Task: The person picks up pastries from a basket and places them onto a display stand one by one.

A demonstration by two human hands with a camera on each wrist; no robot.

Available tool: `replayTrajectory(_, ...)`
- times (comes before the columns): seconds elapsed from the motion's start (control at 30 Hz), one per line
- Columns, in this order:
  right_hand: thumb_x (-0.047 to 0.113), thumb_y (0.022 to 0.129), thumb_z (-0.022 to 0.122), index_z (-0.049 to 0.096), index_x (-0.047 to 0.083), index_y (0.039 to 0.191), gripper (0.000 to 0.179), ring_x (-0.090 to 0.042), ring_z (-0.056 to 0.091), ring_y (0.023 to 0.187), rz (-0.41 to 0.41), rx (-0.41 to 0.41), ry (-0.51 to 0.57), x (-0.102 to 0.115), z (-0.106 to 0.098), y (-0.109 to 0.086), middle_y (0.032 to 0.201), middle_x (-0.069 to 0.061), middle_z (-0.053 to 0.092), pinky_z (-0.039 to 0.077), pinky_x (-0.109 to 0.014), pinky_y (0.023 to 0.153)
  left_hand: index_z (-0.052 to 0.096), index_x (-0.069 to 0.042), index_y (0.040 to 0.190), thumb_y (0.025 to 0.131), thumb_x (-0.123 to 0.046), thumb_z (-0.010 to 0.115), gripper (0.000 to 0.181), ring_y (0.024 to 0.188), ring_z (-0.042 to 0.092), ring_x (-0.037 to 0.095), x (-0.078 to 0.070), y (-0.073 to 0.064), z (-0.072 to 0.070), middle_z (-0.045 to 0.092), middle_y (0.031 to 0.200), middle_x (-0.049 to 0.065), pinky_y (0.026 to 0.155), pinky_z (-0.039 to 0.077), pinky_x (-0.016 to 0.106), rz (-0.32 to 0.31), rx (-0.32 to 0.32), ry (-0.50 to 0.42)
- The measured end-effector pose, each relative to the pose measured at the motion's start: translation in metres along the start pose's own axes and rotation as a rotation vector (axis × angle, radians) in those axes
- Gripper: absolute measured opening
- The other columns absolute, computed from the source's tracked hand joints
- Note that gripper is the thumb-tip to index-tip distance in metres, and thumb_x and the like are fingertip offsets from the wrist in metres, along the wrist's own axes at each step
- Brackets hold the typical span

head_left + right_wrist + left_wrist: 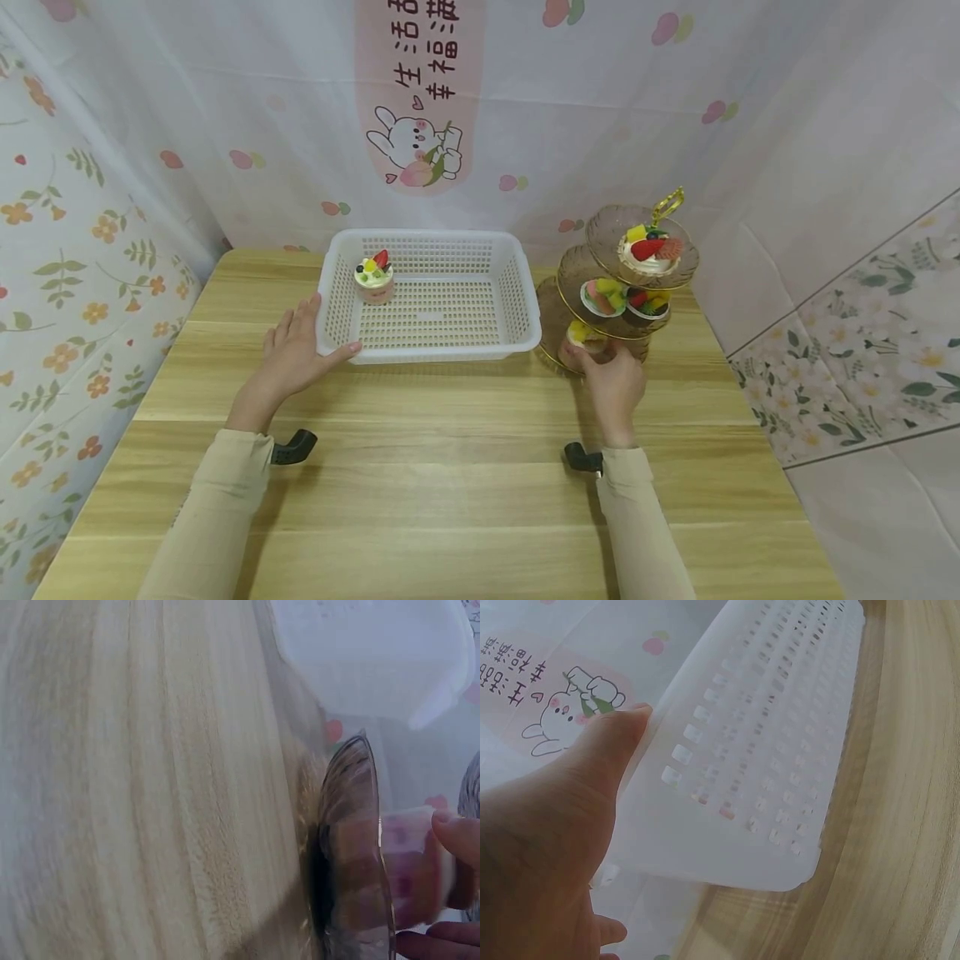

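A white plastic basket (427, 355) stands at the back of the table with one fruit-topped dessert cup (375, 287) in its left part. My left hand (296, 350) rests on the basket's near left corner, fingers along the left side and thumb (622, 731) straight on the front rim. To the right is a three-tier amber stand (551, 321) with a gold handle. On its lowest tier my right hand (617, 385) grips a pink dessert cup (412, 862) with yellow fruit on top. The thumb is on one side of the cup, fingers on the other.
Two fruit tarts (603, 297) sit on the middle tier, close above my right hand. A larger cream tart (648, 250) with strawberry is on the top tier. Patterned cloth (525, 108) hangs behind the wooden table (442, 467).
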State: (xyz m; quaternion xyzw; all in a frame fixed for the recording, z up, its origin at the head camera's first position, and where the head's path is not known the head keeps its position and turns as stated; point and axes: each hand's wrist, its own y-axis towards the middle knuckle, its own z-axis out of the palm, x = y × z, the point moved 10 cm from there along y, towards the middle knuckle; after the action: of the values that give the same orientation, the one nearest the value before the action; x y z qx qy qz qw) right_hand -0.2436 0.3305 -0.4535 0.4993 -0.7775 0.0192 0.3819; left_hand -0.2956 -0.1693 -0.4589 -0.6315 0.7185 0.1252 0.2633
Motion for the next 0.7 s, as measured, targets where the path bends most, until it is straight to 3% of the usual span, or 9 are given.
replayTrajectory(0.2, 0.041, 0.074, 0.085, 0.072, 0.003, 0.104, 0.05, -0.044, 0.068, 0.091, 0.05, -0.019, 0.019, -0.007, -0.004, -0.006, 0.097, -0.02, 0.075, 0.048, -0.056, 0.078, -0.014, -0.011, 0.158, 0.086, -0.073, 0.054, 0.116, 0.15, -0.004, 0.055, -0.001, 0.0, 0.0, -0.004, 0.164, 0.029, 0.114, -0.002, 0.075, -0.006, 0.005, 0.0)
replayTrajectory(0.4, 0.038, 0.075, 0.085, 0.071, -0.001, 0.1, 0.048, -0.048, 0.065, 0.089, 0.052, -0.038, 0.009, -0.003, -0.005, -0.009, 0.094, -0.024, 0.073, 0.046, -0.057, 0.079, -0.013, -0.012, 0.158, 0.086, -0.073, 0.053, 0.116, 0.15, -0.004, 0.055, -0.001, -0.001, 0.0, -0.003, 0.165, 0.028, 0.113, -0.002, 0.076, -0.001, 0.0, -0.006)
replayTrajectory(0.57, 0.039, 0.077, 0.083, 0.072, 0.002, 0.102, 0.046, -0.044, 0.064, 0.093, 0.085, -0.024, 0.022, -0.001, -0.009, -0.016, 0.098, -0.02, 0.074, 0.045, -0.056, 0.08, -0.013, -0.012, 0.158, 0.086, -0.073, 0.053, 0.116, 0.15, -0.003, 0.055, 0.0, -0.001, 0.0, -0.002, 0.165, 0.028, 0.113, 0.0, 0.075, 0.003, -0.005, 0.001)
replayTrajectory(0.7, 0.038, 0.077, 0.084, 0.074, 0.002, 0.099, 0.043, -0.041, 0.066, 0.087, 0.031, -0.036, 0.043, 0.014, -0.018, -0.023, 0.093, -0.017, 0.076, 0.046, -0.053, 0.076, -0.013, -0.012, 0.159, 0.086, -0.073, 0.054, 0.116, 0.149, -0.002, 0.055, -0.001, -0.001, -0.001, -0.002, 0.165, 0.028, 0.113, 0.0, 0.075, 0.005, -0.009, 0.001)
